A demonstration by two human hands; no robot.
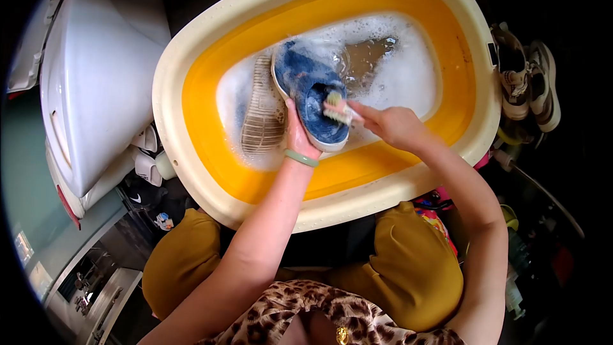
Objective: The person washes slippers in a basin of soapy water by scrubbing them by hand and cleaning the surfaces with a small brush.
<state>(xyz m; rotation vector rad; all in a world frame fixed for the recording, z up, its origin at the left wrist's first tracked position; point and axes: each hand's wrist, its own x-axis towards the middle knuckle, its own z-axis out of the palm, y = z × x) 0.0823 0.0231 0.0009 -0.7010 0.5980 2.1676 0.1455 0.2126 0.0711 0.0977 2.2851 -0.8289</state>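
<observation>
A wet blue shoe (297,67) with a white sole edge is tilted over soapy water, its opening facing up. My left hand (300,135), wearing a pale green bangle, grips the shoe along its near left side, the fingers partly hidden beneath it. In my right hand (397,126) is a scrub brush (337,108) with pale bristles, held against the heel end of the shoe's opening. A second shoe (263,118) lies sole up in the suds to the left. All this is inside a yellow basin (211,99) with a cream rim.
Foam and greyish water (371,64) fill the basin's bottom. A pair of sneakers (529,80) stands beyond its right edge. At the left is a large white, smooth-sided fixture (105,70). My knees (418,262) are close against the near rim.
</observation>
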